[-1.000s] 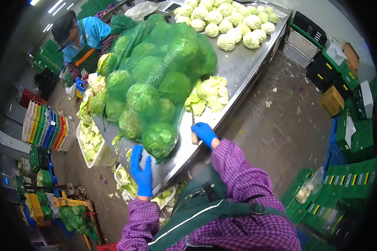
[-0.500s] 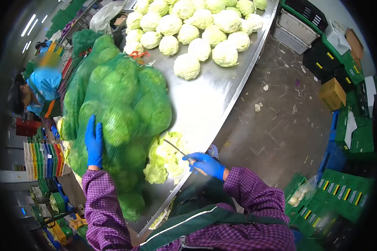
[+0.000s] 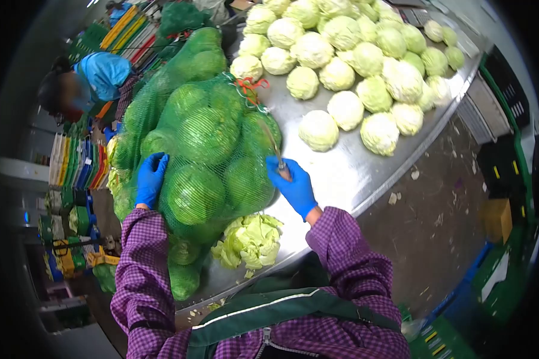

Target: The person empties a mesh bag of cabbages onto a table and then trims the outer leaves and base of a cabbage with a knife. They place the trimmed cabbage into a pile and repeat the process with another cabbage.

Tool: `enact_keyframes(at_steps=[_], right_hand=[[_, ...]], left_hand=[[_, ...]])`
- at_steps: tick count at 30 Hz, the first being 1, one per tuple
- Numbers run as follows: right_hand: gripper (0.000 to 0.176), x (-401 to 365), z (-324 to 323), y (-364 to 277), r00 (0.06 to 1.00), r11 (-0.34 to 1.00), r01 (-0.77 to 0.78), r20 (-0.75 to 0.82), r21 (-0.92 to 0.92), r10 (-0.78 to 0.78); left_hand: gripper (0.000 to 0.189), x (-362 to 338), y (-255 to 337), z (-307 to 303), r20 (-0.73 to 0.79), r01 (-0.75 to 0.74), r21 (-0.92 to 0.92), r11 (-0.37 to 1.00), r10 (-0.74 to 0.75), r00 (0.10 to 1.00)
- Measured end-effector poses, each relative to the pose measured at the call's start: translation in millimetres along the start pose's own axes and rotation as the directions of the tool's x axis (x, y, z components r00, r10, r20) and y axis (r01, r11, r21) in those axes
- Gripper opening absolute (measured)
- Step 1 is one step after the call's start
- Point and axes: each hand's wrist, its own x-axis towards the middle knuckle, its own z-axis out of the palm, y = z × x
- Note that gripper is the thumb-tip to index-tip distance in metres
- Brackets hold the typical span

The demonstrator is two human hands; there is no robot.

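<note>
Metal table [image 3: 335, 173]: runs from lower centre to upper right of the frame, bright glare on its surface. Green net sack [image 3: 203, 137]: left of centre, lying on the table, full of green cabbages visible through the mesh. Pale cabbages [image 3: 368, 58]: loose group, upper centre to upper right, some touching. Co-worker [image 3: 105, 75]: upper left, blue top, beyond the sack. Coloured crates [image 3: 72, 161]: stacked, left side of frame. Loose leaves [image 3: 251, 242]: 1 heap, lower centre, just beside the sack. Hands: 2, blue gloves, well apart. Right hand [image 3: 294, 182]: centre, fingers wrapped round the knife handle; contact with the sack cannot be told. Left hand [image 3: 152, 178]: left of centre, at the sack's left side, fingers bent; cannot tell whether it grips mesh. Knife [image 3: 283, 170]: blade points up-frame, over the sack's right edge. Red tie [image 3: 253, 90]: upper centre, at the sack.
</note>
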Motion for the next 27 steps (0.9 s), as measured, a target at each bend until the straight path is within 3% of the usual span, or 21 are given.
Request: enact_keyframes(at_steps=[1, 4, 6, 7, 9, 11, 13, 15, 17, 19, 20, 21, 22, 23, 25, 26, 27], right_hand=[[0.031, 24.3, 5.6, -7.5, 0.992, 0.991, 0.128, 0.003, -0.035, -0.128], [0.037, 107.9, 24.4, -10.4, 0.992, 0.984, 0.116, 0.054, -0.138, -0.11], [0.045, 156.1, 40.7, -5.4, 0.933, 0.912, 0.36, 0.059, -0.196, -0.355], [0.045, 174.2, 47.9, -0.9, 0.933, 0.914, 0.359, 0.077, -0.189, -0.35], [0.052, 201.2, 56.9, 12.7, 0.952, 0.873, 0.296, 0.198, -0.387, -0.235], [0.048, 213.6, 53.3, 27.9, 0.962, 0.913, 0.239, 0.208, -0.332, -0.176], [0.038, 223.0, 45.5, 39.3, 0.95, 0.874, 0.306, 0.182, -0.378, -0.254], [0.032, 225.9, 39.8, 38.2, 0.953, 0.854, 0.288, 0.219, -0.433, -0.211], [0.029, 230.5, 33.9, 40.6, 0.937, 0.838, 0.339, 0.234, -0.429, -0.259], [0.028, 229.9, 31.5, 31.4, 0.972, 0.972, 0.018, 0.233, -0.233, 0.037], [0.026, 229.4, 33.2, 29.1, 0.976, 0.977, -0.005, 0.21, -0.214, 0.051], [0.025, 229.0, 31.6, 28.1, 0.976, 0.973, -0.034, 0.204, -0.227, 0.082], [0.025, 229.0, 30.7, 25.1, 0.976, 0.975, -0.067, 0.187, -0.214, 0.108], [0.026, 227.0, 31.3, 20.8, 0.976, 0.974, -0.102, 0.169, -0.204, 0.138], [0.027, 216.0, 35.2, 2.4, 0.984, 0.955, -0.113, 0.1, -0.273, 0.145], [0.028, 215.3, 40.0, -3.5, 0.987, 0.934, -0.141, 0.029, -0.33, 0.159], [0.03, 220.0, 40.4, 0.0, 0.999, 0.941, -0.042, 0.007, -0.337, 0.047]], left_hand=[[0.036, 1.3, -2.9, 1.4, -0.024, 0.01, -0.002, 1.0, -0.01, 1.0], [0.032, -4.6, 2.8, 3.0, -0.062, 0.091, 0.024, 0.996, -0.089, 0.994], [0.031, -8.0, 1.8, 5.1, -0.091, 0.092, 0.0, 0.996, -0.091, 0.992], [0.031, -9.2, 0.1, 6.2, -0.104, 0.079, -0.026, 0.997, -0.081, 0.991], [0.031, -12.9, 9.1, 5.1, -0.122, 0.054, 0.025, 0.998, -0.051, 0.991], [0.03, -13.7, 19.5, 2.5, -0.057, 0.053, 0.152, 0.987, -0.044, 0.997], [0.032, -3.7, 16.9, -8.0, -0.031, 0.146, 0.098, 0.984, -0.144, 0.989], [0.036, 13.3, -4.6, -34.3, 0.141, 0.236, -0.244, 0.941, -0.207, 0.968], [0.038, 42.3, -38.5, -60.7, -0.096, -0.065, -0.036, 0.997, 0.061, 0.994], [0.042, 67.2, -65.5, -89.2, -0.177, -0.074, 0.373, 0.925, 0.149, 0.973], [0.042, 74.1, -92.3, -100.8, -0.194, -0.062, 0.373, 0.926, 0.143, 0.971], [0.051, 78.8, -129.3, -105.8, -0.04, 0.135, 0.319, 0.938, -0.128, 0.991], [0.063, 78.9, -155.8, -107.2, 0.128, 0.332, 0.289, 0.898, -0.38, 0.916], [0.063, 75.1, -169.0, -105.4, 0.119, 0.341, 0.275, 0.899, -0.383, 0.916], [0.085, 79.3, -185.4, -97.8, 0.219, 0.373, 0.633, 0.678, -0.619, 0.754], [0.095, 81.6, -188.2, -93.0, 0.237, 0.318, 0.667, 0.673, -0.597, 0.767], [0.095, 79.8, -183.7, -93.2, 0.236, 0.342, 0.652, 0.677, -0.609, 0.758]])
